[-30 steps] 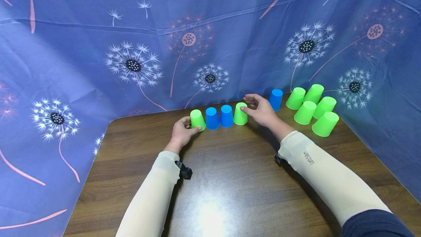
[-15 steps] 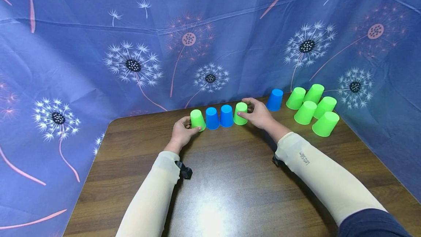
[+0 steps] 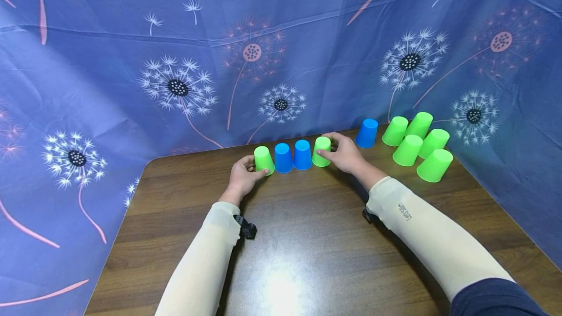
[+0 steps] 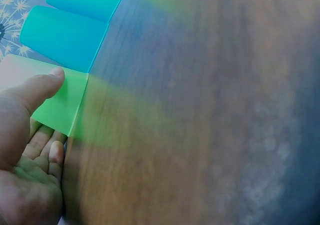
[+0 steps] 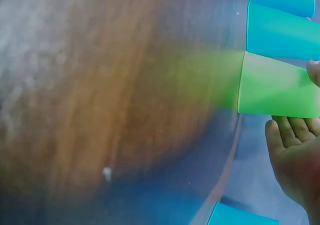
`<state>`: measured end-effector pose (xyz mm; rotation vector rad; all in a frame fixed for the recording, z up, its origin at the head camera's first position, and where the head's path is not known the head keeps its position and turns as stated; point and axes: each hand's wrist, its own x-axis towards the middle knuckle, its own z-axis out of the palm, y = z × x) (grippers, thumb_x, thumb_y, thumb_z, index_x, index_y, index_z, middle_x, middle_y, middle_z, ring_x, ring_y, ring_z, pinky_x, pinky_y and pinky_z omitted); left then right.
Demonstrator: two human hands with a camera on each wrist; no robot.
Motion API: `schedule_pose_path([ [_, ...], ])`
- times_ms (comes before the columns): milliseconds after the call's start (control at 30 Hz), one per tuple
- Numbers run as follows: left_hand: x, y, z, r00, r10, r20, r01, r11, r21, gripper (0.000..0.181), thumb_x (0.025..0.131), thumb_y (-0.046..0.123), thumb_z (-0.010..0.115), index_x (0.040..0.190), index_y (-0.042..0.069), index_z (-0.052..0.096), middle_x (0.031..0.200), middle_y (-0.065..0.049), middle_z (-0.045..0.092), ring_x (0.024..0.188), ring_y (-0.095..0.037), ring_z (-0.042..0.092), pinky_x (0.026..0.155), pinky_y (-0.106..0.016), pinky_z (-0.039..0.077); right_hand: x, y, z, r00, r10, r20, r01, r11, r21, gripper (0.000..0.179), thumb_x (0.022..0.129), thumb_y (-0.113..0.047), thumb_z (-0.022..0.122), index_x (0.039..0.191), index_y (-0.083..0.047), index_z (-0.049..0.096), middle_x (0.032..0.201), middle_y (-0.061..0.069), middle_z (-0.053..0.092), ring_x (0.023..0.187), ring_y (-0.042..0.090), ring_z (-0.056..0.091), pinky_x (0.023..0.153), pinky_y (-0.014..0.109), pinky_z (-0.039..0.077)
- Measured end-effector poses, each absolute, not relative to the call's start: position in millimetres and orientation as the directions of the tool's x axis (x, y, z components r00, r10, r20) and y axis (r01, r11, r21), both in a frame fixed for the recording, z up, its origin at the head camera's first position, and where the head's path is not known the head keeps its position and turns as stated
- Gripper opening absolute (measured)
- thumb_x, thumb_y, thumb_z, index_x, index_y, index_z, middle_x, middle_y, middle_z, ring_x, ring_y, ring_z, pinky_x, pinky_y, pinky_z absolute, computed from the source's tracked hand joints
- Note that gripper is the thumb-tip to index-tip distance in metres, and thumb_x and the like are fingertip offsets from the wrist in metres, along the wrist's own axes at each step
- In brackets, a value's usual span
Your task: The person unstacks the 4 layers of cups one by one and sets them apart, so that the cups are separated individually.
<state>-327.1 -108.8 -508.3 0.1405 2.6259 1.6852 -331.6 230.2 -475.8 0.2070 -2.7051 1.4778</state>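
Four upside-down plastic cups stand in a close row toward the far side of the wood-grain counter (image 3: 298, 228), between the person's two hands. From left to right they are a left green cup (image 3: 264, 159), a left blue cup (image 3: 283, 158), a right blue cup (image 3: 302, 155) and a right green cup (image 3: 322, 145), their rims touching or nearly so.

The left hand (image 3: 243, 175) pinches the left green cup: its thumb lies on the near face, its fingers behind on the outer left side. The right hand (image 3: 349, 154) mirrors it at the other end, thumb on the near face of the right green cup and fingers around the far, right side. How firmly either one presses cannot be told.

The row runs left to right, its right end a little farther away, while each cup's long axis is upright. The two blue cups lie inward of both hands, each nearer the hand on its own side.

Beyond the right hand, to the right and slightly farther, stands a lone blue cup (image 3: 367, 133), apart from the row; five green cups (image 3: 407, 150) cluster farther right. A dandelion-print cloth (image 3: 307, 52) hangs behind.
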Motion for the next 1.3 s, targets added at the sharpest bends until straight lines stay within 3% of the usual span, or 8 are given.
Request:
schedule_pose_path([
  [667,-327.8,-103.2,-514.5,-0.994,0.103,0.036,0.075,0.406,0.911,0.059,0.088,0.015,0.088,0.139,0.002,0.062,0.131,-0.015,0.068,0.124,-0.028,0.062,0.108,-0.042,0.048,-302.0,275.2,-469.4,-0.980,0.011,0.197,-0.166,0.497,-0.852,0.055,0.094,-0.028,0.083,0.139,-0.004,0.062,0.130,0.016,0.066,0.117,0.035,0.067,0.098,0.046,0.056],
  [1000,-329.7,-103.2,-514.7,-0.994,0.106,0.037,0.077,0.398,0.914,0.059,0.088,0.016,0.088,0.138,0.002,0.062,0.131,-0.016,0.068,0.123,-0.029,0.061,0.108,-0.042,0.048,-279.1,299.7,-458.0,-0.974,0.056,0.217,-0.153,0.542,-0.827,0.056,0.094,-0.033,0.082,0.139,-0.006,0.064,0.130,0.015,0.067,0.111,0.029,0.065,0.084,0.016,0.051],
  [1300,-327.0,-109.2,-510.7,-0.994,0.107,0.037,0.077,0.405,0.911,0.061,0.089,0.017,0.087,0.141,0.002,0.061,0.135,-0.016,0.066,0.127,-0.030,0.060,0.109,-0.043,0.048,-248.6,335.0,-458.4,-0.969,0.112,0.221,-0.114,0.591,-0.799,0.058,0.094,-0.037,0.081,0.141,-0.008,0.064,0.126,0.014,0.068,0.099,0.013,0.063,0.077,0.016,0.051],
])
